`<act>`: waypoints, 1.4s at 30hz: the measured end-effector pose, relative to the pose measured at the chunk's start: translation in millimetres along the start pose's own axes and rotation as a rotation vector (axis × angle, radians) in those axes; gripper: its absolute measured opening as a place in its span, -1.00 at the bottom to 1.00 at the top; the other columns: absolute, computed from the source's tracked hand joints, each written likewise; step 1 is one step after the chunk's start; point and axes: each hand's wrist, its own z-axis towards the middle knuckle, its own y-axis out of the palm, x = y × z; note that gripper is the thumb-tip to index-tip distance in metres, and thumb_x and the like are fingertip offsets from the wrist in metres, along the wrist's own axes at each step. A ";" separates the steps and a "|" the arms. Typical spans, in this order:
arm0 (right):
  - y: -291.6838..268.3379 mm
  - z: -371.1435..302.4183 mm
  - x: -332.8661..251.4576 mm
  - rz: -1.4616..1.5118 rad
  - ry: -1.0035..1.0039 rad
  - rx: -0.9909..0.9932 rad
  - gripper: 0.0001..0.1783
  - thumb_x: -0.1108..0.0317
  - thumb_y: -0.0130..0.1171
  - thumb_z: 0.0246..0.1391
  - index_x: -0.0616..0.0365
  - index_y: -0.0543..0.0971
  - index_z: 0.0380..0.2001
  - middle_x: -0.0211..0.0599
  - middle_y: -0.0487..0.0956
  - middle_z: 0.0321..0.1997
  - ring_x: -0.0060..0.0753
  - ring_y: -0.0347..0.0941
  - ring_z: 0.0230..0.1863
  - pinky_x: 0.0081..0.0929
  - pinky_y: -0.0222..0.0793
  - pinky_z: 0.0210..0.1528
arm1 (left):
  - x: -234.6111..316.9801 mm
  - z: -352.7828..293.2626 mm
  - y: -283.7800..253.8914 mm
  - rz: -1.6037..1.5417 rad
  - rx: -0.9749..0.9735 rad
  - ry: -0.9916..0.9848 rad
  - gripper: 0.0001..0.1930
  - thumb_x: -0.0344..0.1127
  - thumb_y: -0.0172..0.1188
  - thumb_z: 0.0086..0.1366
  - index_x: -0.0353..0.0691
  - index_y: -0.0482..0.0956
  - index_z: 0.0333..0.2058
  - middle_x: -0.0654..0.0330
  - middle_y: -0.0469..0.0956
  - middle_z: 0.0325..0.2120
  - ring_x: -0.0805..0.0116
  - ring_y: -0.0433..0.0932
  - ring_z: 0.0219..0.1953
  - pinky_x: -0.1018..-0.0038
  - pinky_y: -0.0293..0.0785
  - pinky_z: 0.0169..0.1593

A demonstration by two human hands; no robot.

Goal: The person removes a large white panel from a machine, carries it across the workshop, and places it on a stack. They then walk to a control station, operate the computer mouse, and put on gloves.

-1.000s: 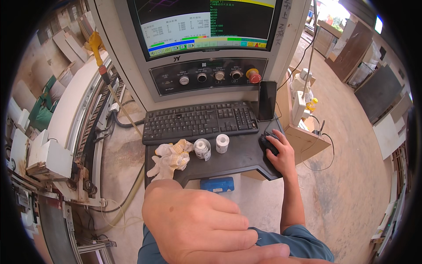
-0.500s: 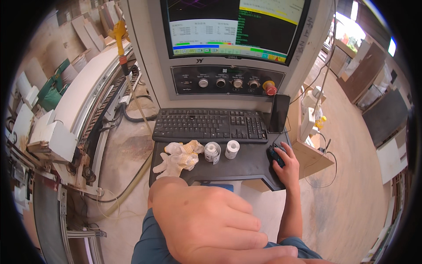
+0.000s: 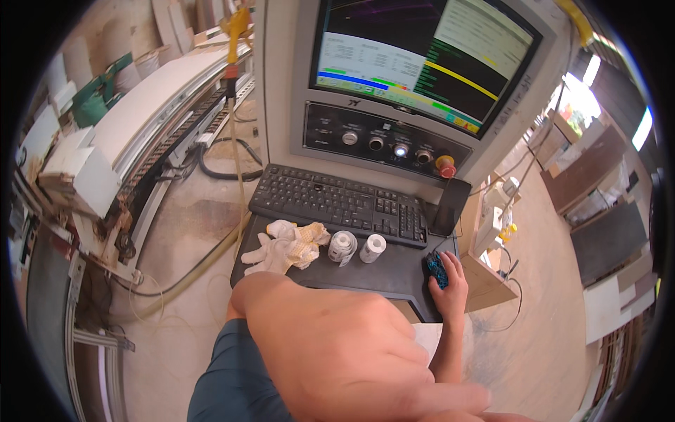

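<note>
My right hand [image 3: 450,287] rests over a black computer mouse [image 3: 436,270] with blue markings, at the right end of the dark desk shelf [image 3: 401,292]. Large in the foreground, my left hand [image 3: 358,352] is raised close to the view with its fingers curled; its palm side is hidden. The left forearm bends up from the shelf's front left edge. Beside it lie light work gloves [image 3: 292,246] with yellow dots. Two white paper rolls [image 3: 342,246] stand to their right, one partly unrolled. Behind them is a black keyboard [image 3: 337,204], angled across the shelf.
A monitor [image 3: 422,63] sits in a grey cabinet above a button panel [image 3: 383,141] with a red stop knob [image 3: 445,167]. A dark phone [image 3: 451,207] leans upright by the keyboard. Left stands a long machine bed [image 3: 155,95] with hanging cable; boards [image 3: 608,239] lean at right.
The whole view has tilted and shifted, so the cabinet now slants. One panel button now glows white. My right hand stays on the mouse, and my left hand stays curled.
</note>
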 end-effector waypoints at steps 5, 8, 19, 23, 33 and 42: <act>2.6 -2.2 6.3 0.008 -0.016 -0.009 -0.33 0.46 0.34 -0.09 0.06 0.60 0.21 -0.07 0.53 0.34 0.07 0.50 0.31 -0.17 0.43 0.32 | 5.0 -7.5 1.5 -0.259 0.017 0.006 -0.25 0.14 0.24 0.41 -0.61 0.48 0.12 0.02 0.60 -0.54 0.13 0.56 -0.62 0.34 0.43 -0.56; 5.3 -1.8 10.5 0.021 0.016 -0.019 -0.34 0.46 0.36 -0.08 0.08 0.59 0.21 -0.06 0.53 0.34 0.06 0.49 0.32 -0.17 0.42 0.33 | 3.5 3.9 -5.6 -0.465 0.062 0.098 -0.04 0.31 0.27 0.34 -0.67 0.36 0.19 -0.03 0.63 -0.50 0.10 0.62 -0.55 0.32 0.48 -0.51; 4.0 -1.0 11.0 0.088 -0.027 0.025 -0.45 0.44 0.36 0.04 0.24 0.58 0.16 0.01 0.53 0.30 0.09 0.46 0.31 -0.16 0.34 0.36 | 10.8 0.5 -11.6 -0.780 -0.089 0.093 0.10 0.34 0.34 0.20 -0.69 0.21 0.24 -0.06 0.66 -0.49 0.11 0.70 -0.48 0.26 0.58 -0.39; 3.2 -2.0 12.3 0.148 -0.015 0.044 -0.50 0.44 0.33 0.10 0.28 0.58 0.15 0.04 0.53 0.29 0.09 0.46 0.30 -0.18 0.34 0.36 | 19.4 -7.3 -25.1 -0.707 -0.212 -0.071 0.15 0.40 0.39 0.09 -0.60 0.24 0.26 -0.04 0.69 -0.36 0.18 0.70 -0.45 0.29 0.60 -0.35; 9.0 -1.0 24.2 0.171 -0.037 0.113 -0.56 0.46 0.30 0.14 0.33 0.59 0.10 0.05 0.56 0.23 0.06 0.49 0.27 -0.18 0.34 0.35 | 35.9 -19.7 -20.6 -0.892 -0.107 -0.167 0.10 0.44 0.42 0.07 -0.51 0.32 0.21 0.14 0.64 -0.41 0.31 0.63 -0.45 0.43 0.51 -0.36; 11.9 -0.2 26.8 0.154 -0.023 0.150 -0.59 0.47 0.24 0.17 0.35 0.59 0.09 0.04 0.58 0.20 0.04 0.51 0.24 -0.20 0.36 0.33 | 42.0 -19.0 -44.1 -0.879 -0.087 -0.008 -0.04 0.23 0.54 0.12 -0.43 0.29 0.19 0.26 0.59 -0.57 0.47 0.58 -0.55 0.57 0.44 -0.39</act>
